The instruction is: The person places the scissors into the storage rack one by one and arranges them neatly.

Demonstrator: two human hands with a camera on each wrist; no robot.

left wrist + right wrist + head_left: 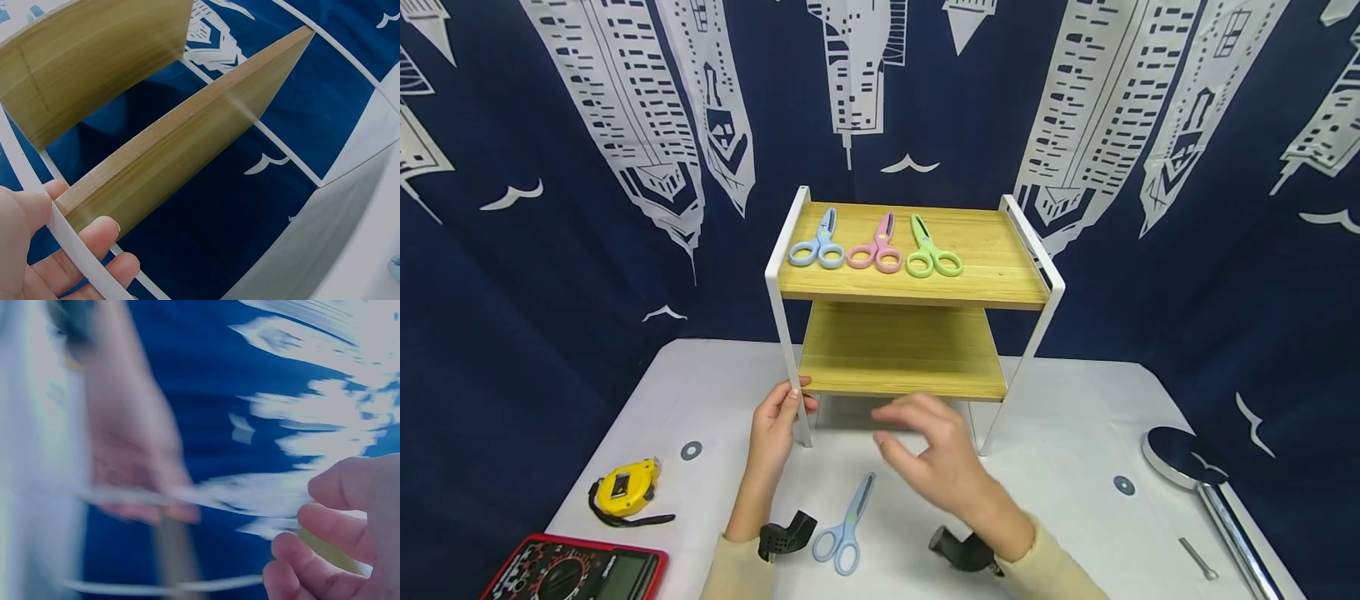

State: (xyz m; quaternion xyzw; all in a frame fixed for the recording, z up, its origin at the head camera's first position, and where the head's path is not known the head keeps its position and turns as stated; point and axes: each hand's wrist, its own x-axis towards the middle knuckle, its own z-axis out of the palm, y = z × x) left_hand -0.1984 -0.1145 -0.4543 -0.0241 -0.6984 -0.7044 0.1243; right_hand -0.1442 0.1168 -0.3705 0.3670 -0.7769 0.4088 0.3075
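A two-tier wooden shelf point(902, 350) with white metal legs stands on the table. My left hand point(778, 425) grips its front left leg, level with the lower board; the left wrist view shows fingers point(100, 234) curled round the white bar. My right hand point(932, 454) hovers in front of the lower board, fingers bent, holding nothing. Blue scissors point(828, 242), pink scissors point(880, 246) and green scissors point(931, 250) lie in a row on the top board. A second pair of blue scissors point(847, 527) lies on the table between my forearms.
At left are a yellow tape measure point(627, 487) and a red-edged multimeter point(580, 571). A lamp with a round head point(1183, 457), a small metal bolt-like piece point(1198, 558) and a grey disc point(1123, 485) lie at right. Another disc point(691, 451) is left of the shelf. A patterned curtain point(910, 100) hangs behind.
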